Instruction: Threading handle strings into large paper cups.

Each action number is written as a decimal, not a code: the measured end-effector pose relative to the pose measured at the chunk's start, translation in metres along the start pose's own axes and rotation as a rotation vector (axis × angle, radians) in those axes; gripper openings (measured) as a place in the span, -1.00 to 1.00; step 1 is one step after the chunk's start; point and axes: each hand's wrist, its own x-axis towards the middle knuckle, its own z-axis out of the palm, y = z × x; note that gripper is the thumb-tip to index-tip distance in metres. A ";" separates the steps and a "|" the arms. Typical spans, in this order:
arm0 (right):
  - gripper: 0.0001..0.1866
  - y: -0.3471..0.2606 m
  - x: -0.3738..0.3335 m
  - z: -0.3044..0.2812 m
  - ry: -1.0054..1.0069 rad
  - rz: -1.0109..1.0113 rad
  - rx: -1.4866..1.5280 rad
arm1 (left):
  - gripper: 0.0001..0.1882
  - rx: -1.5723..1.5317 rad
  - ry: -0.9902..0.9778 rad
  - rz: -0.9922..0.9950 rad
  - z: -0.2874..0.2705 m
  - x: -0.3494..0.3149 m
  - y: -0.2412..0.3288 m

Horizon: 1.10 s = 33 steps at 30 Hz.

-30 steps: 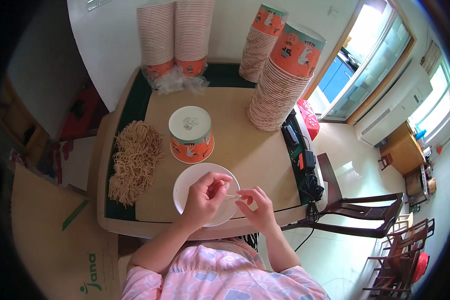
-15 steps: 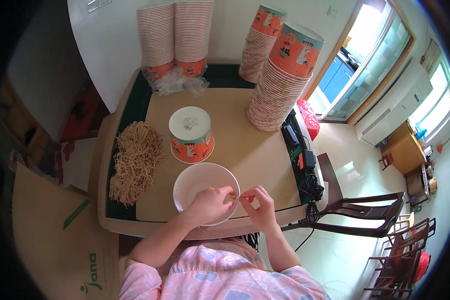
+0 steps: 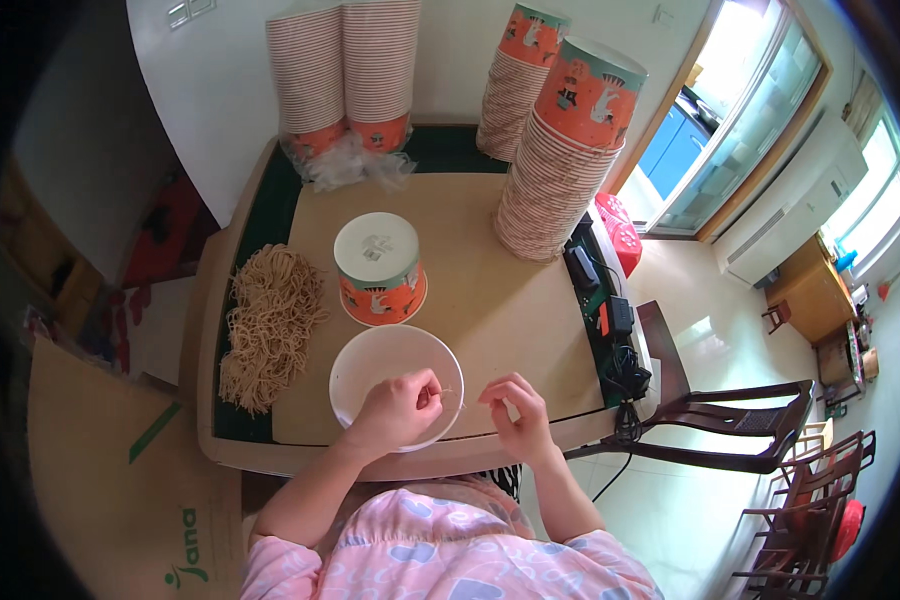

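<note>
A white-lined paper bucket (image 3: pixel 355 355) stands at the table's near edge, its mouth facing up. My left hand (image 3: pixel 398 408) reaches over its near side, fingers curled closed inside the mouth. A short bit of beige string (image 3: pixel 447 390) pokes out of that fist. My right hand (image 3: pixel 518 418) hovers right of the bucket, apart from it, fingers bent with a gap to the thumb; nothing shows in it. Beyond the white bucket, an orange and green paper bucket (image 3: pixel 380 275) rests upside down. A tangled heap of beige strings (image 3: pixel 273 330) lies to its left.
Tall stacks of nested paper buckets stand at the far right (image 3: pixel 560 180) and far left (image 3: pixel 380 70), with clear plastic wrap (image 3: pixel 355 168) below the left ones. Black adapters and cables (image 3: pixel 618 340) line the right edge. A dark chair (image 3: pixel 730 425) stands beside the table.
The white bucket and my left hand have shifted a little left. My hands, close together at the rim before, are now apart, and the right fingers have loosened from their pinch.
</note>
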 end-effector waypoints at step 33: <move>-0.98 -0.025 0.026 0.010 0.056 0.236 0.657 | -0.89 -0.409 0.095 0.156 0.018 0.008 0.020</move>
